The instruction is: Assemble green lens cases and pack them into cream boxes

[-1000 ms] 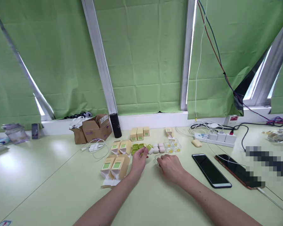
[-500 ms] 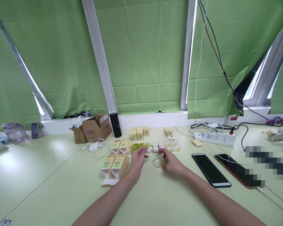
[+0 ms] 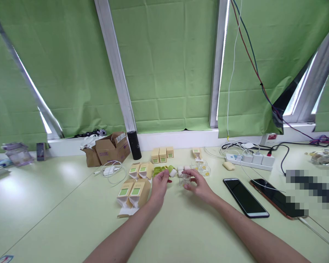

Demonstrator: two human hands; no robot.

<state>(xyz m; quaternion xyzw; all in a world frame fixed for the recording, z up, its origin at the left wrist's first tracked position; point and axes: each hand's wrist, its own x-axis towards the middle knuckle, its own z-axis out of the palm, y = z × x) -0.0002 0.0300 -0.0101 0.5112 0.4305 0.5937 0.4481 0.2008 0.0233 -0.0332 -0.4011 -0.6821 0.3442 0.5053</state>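
Observation:
My left hand (image 3: 159, 185) pinches a small green-and-white capped piece (image 3: 172, 171) just above the table. My right hand (image 3: 199, 184) holds a small clear plastic case (image 3: 185, 179) between thumb and fingers, a short gap right of the left hand. Behind the hands lies a row of green caps (image 3: 159, 169), pale pink-white pieces (image 3: 184, 168) and more clear cases with yellow parts (image 3: 203, 168). Tan cartons with green labels lie open (image 3: 134, 190) to the left of my left hand.
Three upright tan boxes (image 3: 162, 155) and a black cylinder (image 3: 134, 145) stand near the wall. A brown cardboard box (image 3: 112, 148) is at the left. Two phones (image 3: 245, 197) lie at the right, behind them a power strip (image 3: 249, 160) with cables.
My right hand lifted the clear case from the table and brought it up and back toward the left hand. The left hand stayed almost in place with its green piece.

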